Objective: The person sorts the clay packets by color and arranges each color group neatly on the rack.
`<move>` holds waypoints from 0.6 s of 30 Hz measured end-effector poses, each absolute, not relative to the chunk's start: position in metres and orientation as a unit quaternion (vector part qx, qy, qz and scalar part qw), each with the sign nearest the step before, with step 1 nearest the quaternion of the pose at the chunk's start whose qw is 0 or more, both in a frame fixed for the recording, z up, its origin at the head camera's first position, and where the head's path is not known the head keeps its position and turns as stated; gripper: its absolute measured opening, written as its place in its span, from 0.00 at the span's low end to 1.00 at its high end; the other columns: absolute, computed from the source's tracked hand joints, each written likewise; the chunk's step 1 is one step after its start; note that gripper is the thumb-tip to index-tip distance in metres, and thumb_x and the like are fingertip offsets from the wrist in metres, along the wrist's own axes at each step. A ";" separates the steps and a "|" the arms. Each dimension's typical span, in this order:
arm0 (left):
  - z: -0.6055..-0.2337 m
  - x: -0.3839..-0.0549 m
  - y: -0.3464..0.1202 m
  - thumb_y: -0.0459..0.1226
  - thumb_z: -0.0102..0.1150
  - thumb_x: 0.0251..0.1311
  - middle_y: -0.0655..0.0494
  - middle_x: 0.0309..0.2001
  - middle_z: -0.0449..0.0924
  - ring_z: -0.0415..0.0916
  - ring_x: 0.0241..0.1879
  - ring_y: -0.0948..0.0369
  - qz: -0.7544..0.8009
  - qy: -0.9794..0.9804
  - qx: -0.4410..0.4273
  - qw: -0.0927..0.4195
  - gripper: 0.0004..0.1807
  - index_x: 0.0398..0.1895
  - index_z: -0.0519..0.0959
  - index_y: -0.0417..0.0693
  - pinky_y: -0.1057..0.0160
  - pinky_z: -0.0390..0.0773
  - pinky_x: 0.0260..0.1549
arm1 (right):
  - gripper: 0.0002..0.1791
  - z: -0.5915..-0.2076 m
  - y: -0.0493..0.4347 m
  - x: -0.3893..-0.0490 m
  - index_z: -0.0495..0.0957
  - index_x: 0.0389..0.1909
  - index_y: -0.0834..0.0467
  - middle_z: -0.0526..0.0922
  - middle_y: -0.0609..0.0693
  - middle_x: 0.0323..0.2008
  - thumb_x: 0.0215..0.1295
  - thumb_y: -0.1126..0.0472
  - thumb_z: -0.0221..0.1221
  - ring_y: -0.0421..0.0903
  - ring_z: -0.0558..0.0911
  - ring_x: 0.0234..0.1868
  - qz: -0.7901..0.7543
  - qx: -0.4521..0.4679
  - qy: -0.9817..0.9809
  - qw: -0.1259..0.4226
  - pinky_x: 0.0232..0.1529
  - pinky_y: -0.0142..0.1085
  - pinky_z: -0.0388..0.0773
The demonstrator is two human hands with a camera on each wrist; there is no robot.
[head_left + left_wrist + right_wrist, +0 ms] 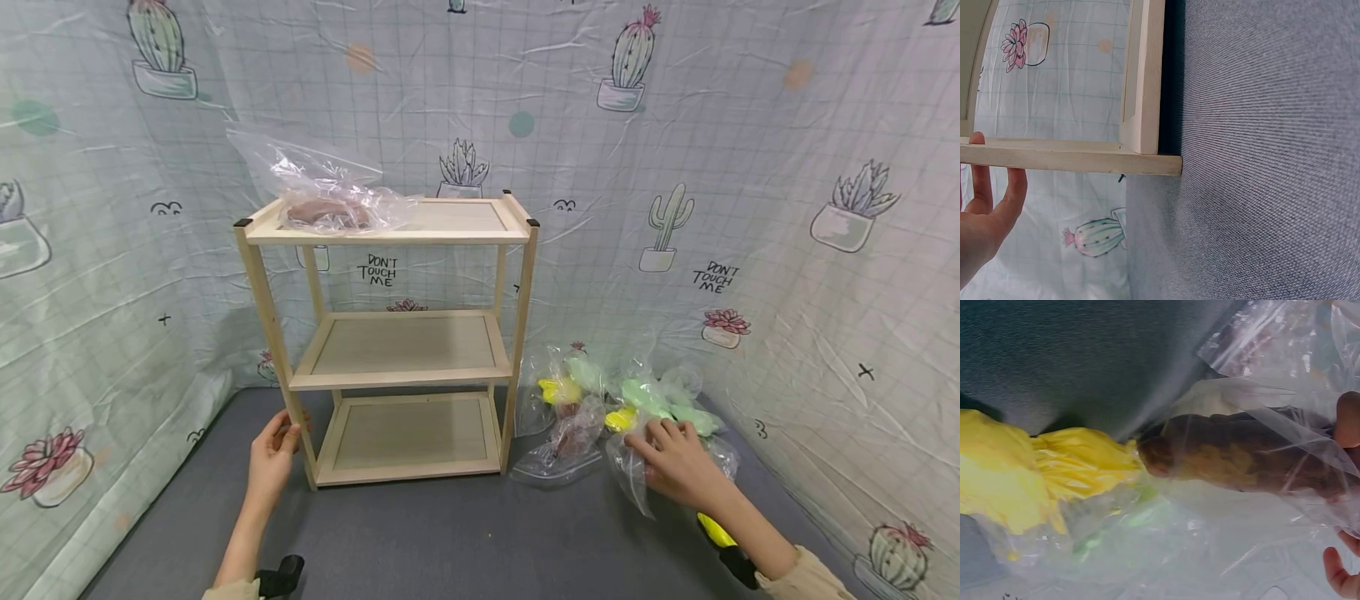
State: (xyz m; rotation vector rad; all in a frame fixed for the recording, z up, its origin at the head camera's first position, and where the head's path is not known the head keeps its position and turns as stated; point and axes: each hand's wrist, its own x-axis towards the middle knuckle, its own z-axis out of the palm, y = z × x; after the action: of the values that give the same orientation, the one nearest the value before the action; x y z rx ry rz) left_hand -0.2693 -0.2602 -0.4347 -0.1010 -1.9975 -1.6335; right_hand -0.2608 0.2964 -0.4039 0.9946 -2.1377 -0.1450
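A three-tier wooden shelf (405,380) stands on the grey surface. At its front left post (1072,157), my left hand (272,457) holds on low down, thumb and fingers on either side of the wood. To the right of the shelf, my right hand (678,460) grips a clear plastic bag (628,467). A long brown item (1222,450) lies inside that bag; its kind is unclear. On the top tier sits another clear zip bag (326,187) with something brownish-pink in it.
Several clear bags with pale green items (647,398) and yellow pieces (558,390) are heaped right of the shelf. A yellow bundle (1004,475) lies beside the held bag. Cactus-print cloth (750,125) hangs around the grey surface (450,542).
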 end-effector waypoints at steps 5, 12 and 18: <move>-0.435 -0.270 -0.260 0.36 0.45 0.63 0.74 0.36 0.76 0.75 0.35 0.77 -0.612 -0.741 -0.040 0.275 0.10 0.46 0.72 0.53 0.78 0.73 0.31 | 0.23 -0.393 0.290 -0.259 0.72 0.36 0.51 0.66 0.51 0.28 0.59 0.55 0.26 0.47 0.61 0.28 -0.055 0.392 -0.817 0.419 0.31 0.43 0.55; -0.434 -0.269 -0.259 0.35 0.45 0.63 0.73 0.35 0.76 0.76 0.34 0.77 -0.616 -0.737 -0.040 0.277 0.10 0.45 0.73 0.53 0.77 0.73 0.30 | 0.24 -0.364 0.284 -0.253 0.75 0.38 0.55 0.70 0.56 0.30 0.31 0.61 0.64 0.51 0.66 0.31 -0.037 0.415 -0.791 0.448 0.30 0.49 0.60; -0.434 -0.269 -0.260 0.36 0.45 0.63 0.73 0.35 0.75 0.75 0.35 0.77 -0.613 -0.741 -0.039 0.272 0.10 0.46 0.72 0.52 0.77 0.73 0.31 | 0.21 -0.334 0.276 -0.252 0.76 0.36 0.56 0.72 0.58 0.31 0.65 0.51 0.36 0.53 0.68 0.32 -0.016 0.419 -0.760 0.497 0.33 0.50 0.59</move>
State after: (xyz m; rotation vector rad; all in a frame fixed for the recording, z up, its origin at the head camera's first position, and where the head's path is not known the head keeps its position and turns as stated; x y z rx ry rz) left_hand -0.2688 -0.2600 -0.4335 -0.1038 -1.9953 -1.6499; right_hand -0.2515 0.2757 -0.3343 1.0149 -1.8401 -0.0398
